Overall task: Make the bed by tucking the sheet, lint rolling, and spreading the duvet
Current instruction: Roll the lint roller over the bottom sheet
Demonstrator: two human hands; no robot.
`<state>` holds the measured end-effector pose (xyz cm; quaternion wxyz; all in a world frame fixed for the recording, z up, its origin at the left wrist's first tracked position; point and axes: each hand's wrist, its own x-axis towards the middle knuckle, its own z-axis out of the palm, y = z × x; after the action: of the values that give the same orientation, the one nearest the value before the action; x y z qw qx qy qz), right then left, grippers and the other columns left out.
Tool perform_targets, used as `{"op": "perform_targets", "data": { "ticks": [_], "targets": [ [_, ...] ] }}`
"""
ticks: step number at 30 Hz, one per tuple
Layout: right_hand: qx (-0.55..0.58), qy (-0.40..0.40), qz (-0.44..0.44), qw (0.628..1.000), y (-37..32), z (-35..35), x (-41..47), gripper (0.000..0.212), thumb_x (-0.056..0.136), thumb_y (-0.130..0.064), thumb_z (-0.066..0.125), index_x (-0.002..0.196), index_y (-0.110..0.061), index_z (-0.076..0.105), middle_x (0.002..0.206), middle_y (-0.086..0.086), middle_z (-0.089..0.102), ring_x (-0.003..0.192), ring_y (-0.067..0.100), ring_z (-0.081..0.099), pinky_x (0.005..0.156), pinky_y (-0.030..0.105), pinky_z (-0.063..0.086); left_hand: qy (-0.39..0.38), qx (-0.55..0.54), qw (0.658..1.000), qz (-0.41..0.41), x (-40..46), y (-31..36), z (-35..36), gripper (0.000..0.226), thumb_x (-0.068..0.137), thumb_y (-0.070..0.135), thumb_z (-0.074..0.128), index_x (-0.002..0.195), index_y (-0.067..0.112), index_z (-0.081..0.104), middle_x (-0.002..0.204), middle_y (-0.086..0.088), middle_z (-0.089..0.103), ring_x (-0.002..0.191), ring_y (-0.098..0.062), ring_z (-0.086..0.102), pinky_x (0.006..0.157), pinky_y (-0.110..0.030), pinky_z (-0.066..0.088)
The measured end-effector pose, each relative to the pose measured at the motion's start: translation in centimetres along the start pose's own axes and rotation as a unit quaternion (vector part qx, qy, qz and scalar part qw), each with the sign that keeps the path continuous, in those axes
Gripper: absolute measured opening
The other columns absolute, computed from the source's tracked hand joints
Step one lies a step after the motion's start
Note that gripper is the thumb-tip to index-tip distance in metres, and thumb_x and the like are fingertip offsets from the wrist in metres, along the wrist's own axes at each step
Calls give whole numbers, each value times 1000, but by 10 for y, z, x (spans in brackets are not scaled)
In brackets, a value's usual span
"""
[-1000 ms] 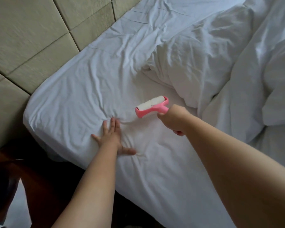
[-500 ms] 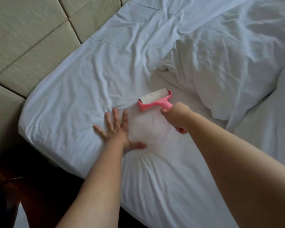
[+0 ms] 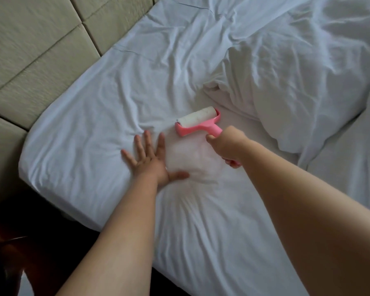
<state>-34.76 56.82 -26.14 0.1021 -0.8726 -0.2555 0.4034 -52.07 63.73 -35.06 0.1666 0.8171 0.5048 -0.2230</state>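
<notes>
On the sheet (image 3: 115,99), left hand (image 3: 150,165) presses flat; right hand (image 3: 229,146) grips lint roller (image 3: 198,121).

Soft daylight from the right, dim lower-left corner, wide-angle edge bending

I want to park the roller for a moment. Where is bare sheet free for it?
Free: white fitted sheet between the beige padded headboard and flat left hand. Crowded: the bunched white duvet beyond the pink lint roller in the right hand.
</notes>
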Motion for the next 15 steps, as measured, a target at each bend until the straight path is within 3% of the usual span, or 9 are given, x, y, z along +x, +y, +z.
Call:
{"op": "perform_targets", "data": {
  "ticks": [4, 6, 8, 12, 15],
  "targets": [
    [-12, -3, 0, 1000, 38, 3, -29, 40, 95, -37, 45, 68, -10, 37, 63, 11, 46, 49, 21, 44, 49, 27, 36, 125, 21, 991, 32, -34, 0, 28, 74, 91, 66, 10, 153, 27, -6, 160, 0, -17, 146, -20, -15, 114, -56, -10],
    [-22, -4, -7, 1000, 63, 6, -47, 40, 96, -38, 44, 67, -13, 34, 66, 10, 44, 52, 21, 44, 52, 27, 38, 182, 1, 983, 29, -63, 5, 52, 72, 90, 54, -2, 154, 23, 9, 161, 1, -1, 148, -17, -1, 116, -52, -4],
    [-24, -8, -14, 1000, 89, 8, -69, 39, 97, -38, 42, 67, -15, 33, 67, 8, 43, 59, 23, 47, 61, 30, 42, 190, -10, 982, 19, -88, 14, 70, 75, 86, 48, -8, 154, 20, 10, 161, 2, 3, 148, -15, 2, 116, -49, -3],
    [-42, -18, -42, 998, 144, 12, -115, 38, 100, -36, 38, 65, -23, 27, 68, 6, 38, 79, 24, 46, 66, 27, 38, 161, -33, 986, -26, -128, 37, 93, 57, 101, 39, 10, 154, 19, 5, 161, 4, -2, 148, -13, -4, 116, -47, -5],
    [-41, -21, -34, 998, 182, 15, -142, 33, 98, -38, 40, 71, -19, 37, 67, 4, 38, 68, 21, 44, 55, 26, 35, 144, -54, 988, -28, -162, 60, 113, 58, 102, 40, 19, 154, 19, 1, 161, 3, -7, 148, -15, -7, 116, -47, -5]
  ]
}}
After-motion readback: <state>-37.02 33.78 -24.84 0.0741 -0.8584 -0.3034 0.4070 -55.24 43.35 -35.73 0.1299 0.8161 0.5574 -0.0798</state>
